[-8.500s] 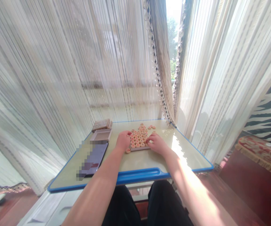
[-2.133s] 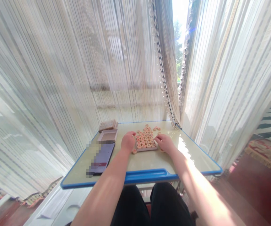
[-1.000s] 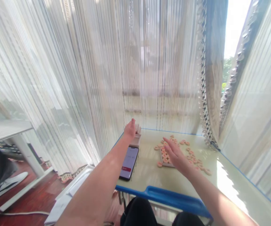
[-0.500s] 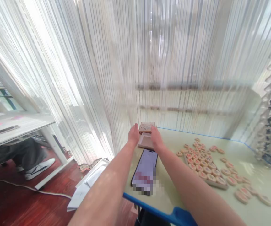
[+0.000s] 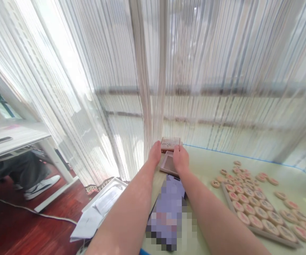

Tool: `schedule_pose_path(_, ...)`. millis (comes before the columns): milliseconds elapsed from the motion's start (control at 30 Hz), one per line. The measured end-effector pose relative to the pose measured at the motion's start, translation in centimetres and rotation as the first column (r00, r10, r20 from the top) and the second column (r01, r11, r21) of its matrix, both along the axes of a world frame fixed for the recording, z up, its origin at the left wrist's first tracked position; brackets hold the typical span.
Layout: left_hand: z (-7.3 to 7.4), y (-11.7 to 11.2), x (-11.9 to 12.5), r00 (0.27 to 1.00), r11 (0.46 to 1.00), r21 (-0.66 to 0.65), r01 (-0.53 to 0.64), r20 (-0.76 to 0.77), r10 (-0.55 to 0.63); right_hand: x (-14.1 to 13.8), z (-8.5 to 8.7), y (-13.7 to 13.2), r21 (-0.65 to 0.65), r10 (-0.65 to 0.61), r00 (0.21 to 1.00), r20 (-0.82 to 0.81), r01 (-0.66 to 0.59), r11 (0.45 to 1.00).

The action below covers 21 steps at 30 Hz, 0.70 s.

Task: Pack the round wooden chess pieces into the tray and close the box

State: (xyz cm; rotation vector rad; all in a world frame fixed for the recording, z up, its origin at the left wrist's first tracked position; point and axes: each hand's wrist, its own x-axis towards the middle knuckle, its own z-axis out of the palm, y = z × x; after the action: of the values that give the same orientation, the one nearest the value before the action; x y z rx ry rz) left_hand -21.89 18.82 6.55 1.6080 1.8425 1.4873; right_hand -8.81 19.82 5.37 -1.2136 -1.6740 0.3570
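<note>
At the far edge of the table, my left hand (image 5: 156,153) and my right hand (image 5: 181,158) grip a small flat box (image 5: 170,143) from either side. The box has a printed top with dark marks, and its fingers-side edges are partly covered by my hands. Just in front of it lies a shallow, open box half (image 5: 167,163), whose right part my right hand hides. Between my forearms a phone (image 5: 166,205) rests on the table, partly blurred out.
Right of my arm, round Chinese chess pieces (image 5: 257,212) fill a shallow tray (image 5: 275,234), with several more loose around it. A sheer curtain (image 5: 153,88) hangs beyond the table. Papers (image 5: 94,216) are at the lower left, near another table (image 5: 17,141) and a seated person's leg (image 5: 33,173).
My view has moved closer and turned slightly, so the chess pieces appear larger and farther right. Both hands stay at the box, and the right fingers now show more clearly curled on its side.
</note>
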Motion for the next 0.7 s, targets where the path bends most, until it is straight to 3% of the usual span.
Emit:
schedule_pose_path(100,-0.1,0.1,-0.1,0.996,0.998,-0.039,0.057,0.074,-0.054,-0.5,0.0,-0.1,-0.080,-0.119,0.992,-0.051,0.115,0.990)
schedule_pose_path(333,-0.1,0.0,0.0,1.000,0.999,-0.038,0.027,0.002,-0.026,-1.3,0.1,-0.4,-0.113,-0.063,0.996,0.057,0.070,0.991)
schedule_pose_path(467,0.2,-0.2,0.0,0.998,0.998,-0.013,-0.057,-0.039,0.056,-1.2,0.4,-0.5,-0.083,-0.074,0.997,0.027,0.076,0.994)
schedule_pose_path(700,0.4,-0.4,-0.2,0.995,0.996,0.031,-0.084,-0.046,0.086,-0.4,1.4,-1.3,-0.050,-0.082,0.985,-0.154,0.075,0.996)
